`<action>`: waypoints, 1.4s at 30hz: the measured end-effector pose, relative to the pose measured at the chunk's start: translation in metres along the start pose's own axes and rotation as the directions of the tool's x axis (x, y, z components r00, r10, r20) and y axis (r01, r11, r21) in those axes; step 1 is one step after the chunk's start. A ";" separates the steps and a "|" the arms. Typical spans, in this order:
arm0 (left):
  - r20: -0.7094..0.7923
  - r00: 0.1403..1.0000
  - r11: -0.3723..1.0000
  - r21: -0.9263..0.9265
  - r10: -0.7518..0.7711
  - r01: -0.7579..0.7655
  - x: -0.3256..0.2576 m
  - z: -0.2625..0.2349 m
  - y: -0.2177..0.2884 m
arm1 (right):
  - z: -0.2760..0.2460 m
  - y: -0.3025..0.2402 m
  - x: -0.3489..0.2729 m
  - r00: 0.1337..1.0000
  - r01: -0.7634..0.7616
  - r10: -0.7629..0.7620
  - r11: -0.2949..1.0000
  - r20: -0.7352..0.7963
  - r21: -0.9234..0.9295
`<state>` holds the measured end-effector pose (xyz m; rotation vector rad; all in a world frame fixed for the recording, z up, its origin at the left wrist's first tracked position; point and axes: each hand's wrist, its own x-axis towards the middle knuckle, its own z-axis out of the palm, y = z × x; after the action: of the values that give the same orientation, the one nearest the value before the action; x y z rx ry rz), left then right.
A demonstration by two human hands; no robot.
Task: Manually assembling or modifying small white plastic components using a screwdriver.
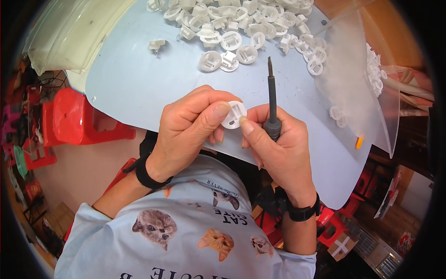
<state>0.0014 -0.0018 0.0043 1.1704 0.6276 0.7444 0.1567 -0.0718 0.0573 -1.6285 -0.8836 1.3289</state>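
Over the table's near edge, my left hand [188,125] is closed, pinching a round white plastic part [231,122] between thumb and fingers. The part has a raised rectangular middle and a small dark slot. My right hand [283,139] is also closed, with its thumb touching the right rim of the part. A dark grey screwdriver [272,100] stands up from the right hand, its tip pointing away from me; the lower end of its handle is hidden in the hand. The tip is apart from the white part.
Many similar white parts [231,41] are heaped at the far side of the light blue tabletop [134,69]. One lone piece [157,45] lies to their left. A clear plastic sheet [353,69] stands at the right, near an orange object [359,142]. Red stools [83,116] are at the left.
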 end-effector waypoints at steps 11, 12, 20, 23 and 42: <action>0.027 0.994 0.993 0.052 0.102 -0.103 0.000 0.000 -0.006 | 0.000 0.005 -0.001 0.999 0.009 -0.004 0.991 0.035 -0.130; 0.026 0.995 0.994 0.053 0.099 -0.100 0.000 0.000 -0.006 | 0.000 0.004 -0.001 0.999 0.030 -0.025 0.993 0.046 -0.118; 0.030 0.993 0.989 0.091 0.110 -0.113 0.000 0.002 -0.004 | -0.001 0.010 0.001 0.990 0.133 -0.124 0.979 0.068 -0.153; 0.022 0.996 0.990 0.116 0.083 -0.085 -0.001 0.003 -0.002 | 0.000 0.017 0.002 0.991 0.132 -0.126 0.971 0.041 -0.199; -0.006 0.999 0.990 0.138 0.035 -0.034 -0.003 0.003 -0.003 | 0.004 0.023 0.004 0.961 0.269 -0.274 0.913 0.028 -0.306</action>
<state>0.0024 -0.0071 0.0020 1.3083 0.6763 0.7446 0.1534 -0.0772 0.0340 -1.6696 -1.3088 1.0197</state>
